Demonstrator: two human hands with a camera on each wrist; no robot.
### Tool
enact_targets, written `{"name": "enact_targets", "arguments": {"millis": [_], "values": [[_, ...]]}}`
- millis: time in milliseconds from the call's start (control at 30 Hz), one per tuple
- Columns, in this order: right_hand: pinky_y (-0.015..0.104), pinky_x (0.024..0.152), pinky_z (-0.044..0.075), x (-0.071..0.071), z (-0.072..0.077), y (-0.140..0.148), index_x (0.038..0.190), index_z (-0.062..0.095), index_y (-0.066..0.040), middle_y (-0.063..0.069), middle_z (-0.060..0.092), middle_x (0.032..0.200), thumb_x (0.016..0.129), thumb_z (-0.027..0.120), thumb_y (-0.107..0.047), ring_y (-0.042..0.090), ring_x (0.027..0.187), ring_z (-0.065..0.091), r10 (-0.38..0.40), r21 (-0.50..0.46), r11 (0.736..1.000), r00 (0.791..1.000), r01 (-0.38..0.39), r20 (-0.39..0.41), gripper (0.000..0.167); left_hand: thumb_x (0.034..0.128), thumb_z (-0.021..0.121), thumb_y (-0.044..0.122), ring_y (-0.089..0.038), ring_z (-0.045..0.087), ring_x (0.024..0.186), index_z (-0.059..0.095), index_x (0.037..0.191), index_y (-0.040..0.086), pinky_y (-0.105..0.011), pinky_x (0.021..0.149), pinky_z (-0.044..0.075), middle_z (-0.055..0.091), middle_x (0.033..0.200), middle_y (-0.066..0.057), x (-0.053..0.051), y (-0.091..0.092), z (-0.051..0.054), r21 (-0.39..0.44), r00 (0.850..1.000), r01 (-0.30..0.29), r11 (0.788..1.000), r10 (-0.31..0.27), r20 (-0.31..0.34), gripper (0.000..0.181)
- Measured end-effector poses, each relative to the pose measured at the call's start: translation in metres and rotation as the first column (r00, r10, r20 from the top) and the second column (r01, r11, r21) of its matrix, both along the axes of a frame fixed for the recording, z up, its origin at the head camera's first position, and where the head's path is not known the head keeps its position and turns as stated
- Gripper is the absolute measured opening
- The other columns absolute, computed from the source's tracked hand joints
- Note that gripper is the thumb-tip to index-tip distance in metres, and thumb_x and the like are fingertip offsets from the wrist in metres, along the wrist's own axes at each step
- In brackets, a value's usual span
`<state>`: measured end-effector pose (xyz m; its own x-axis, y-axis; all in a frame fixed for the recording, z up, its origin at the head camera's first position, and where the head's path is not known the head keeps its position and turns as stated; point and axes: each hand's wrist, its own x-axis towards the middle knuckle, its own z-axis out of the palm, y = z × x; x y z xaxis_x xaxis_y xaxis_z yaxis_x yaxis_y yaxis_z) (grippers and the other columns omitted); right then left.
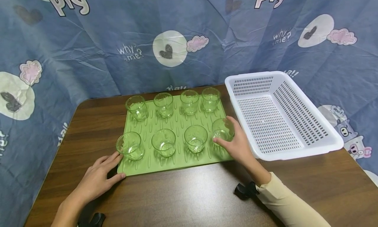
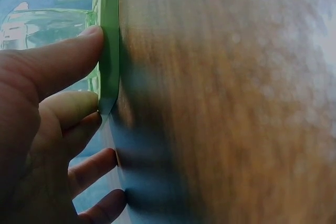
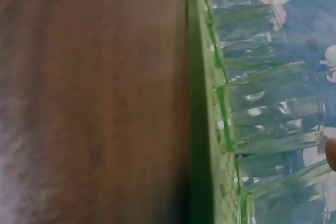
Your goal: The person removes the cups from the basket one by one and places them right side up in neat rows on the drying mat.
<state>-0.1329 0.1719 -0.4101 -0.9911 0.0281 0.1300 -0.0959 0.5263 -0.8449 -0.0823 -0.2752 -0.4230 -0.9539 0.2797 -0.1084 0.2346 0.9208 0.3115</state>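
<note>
Clear glass cups stand upright in two rows on a green ribbed mat (image 1: 177, 163). My right hand (image 1: 238, 144) is at the front-right glass cup (image 1: 220, 125), thumb on its near left side and fingers round its far right side. In the right wrist view only a fingertip (image 3: 331, 153) shows, beside a cup (image 3: 289, 198). At the mat's front-left corner lies my left hand (image 1: 98, 177), fingers extended and spread. Its thumb (image 2: 68, 59) touches the mat's edge in the left wrist view. The front-left glass cup (image 1: 131, 145) stands just beyond its fingertips.
A white perforated plastic basket (image 1: 268, 122) sits right of the mat, with nothing in it. The brown wooden table (image 1: 177, 197) extends in front of the mat. Behind it hangs a blue printed cloth (image 1: 118, 30).
</note>
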Motion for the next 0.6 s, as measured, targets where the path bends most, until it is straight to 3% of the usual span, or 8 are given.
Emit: {"name": "enact_targets", "arguments": {"millis": [300,600], "values": [[0.055,0.112,0.039,0.003,-0.0063,0.004,0.152,0.032,-0.005,0.022,0.053,0.144,0.074,0.087,-0.015,0.04,0.131,0.052,0.027,0.0,1.0,0.999,-0.027,0.03,0.096,0.0888,0.072,0.044,-0.045,0.041,0.133,0.05,0.146,0.007,-0.072,0.093,0.035,0.044,0.154,-0.021,0.0008,0.0007,0.0004,0.014,1.0,-0.001,1.0,0.001,-0.024,0.072],[0.055,0.112,0.04,0.0041,-0.0067,0.0039,0.152,0.033,-0.005,0.022,0.054,0.142,0.075,0.087,-0.015,0.04,0.131,0.052,0.057,0.009,0.998,0.998,-0.057,0.027,0.094,0.0891,0.071,0.044,-0.044,0.04,0.134,0.049,0.147,0.007,-0.073,0.093,0.034,0.042,0.155,-0.02,0.0012,0.0017,0.0007,0.014,1.0,-0.007,1.0,0.007,-0.007,0.072]]}}
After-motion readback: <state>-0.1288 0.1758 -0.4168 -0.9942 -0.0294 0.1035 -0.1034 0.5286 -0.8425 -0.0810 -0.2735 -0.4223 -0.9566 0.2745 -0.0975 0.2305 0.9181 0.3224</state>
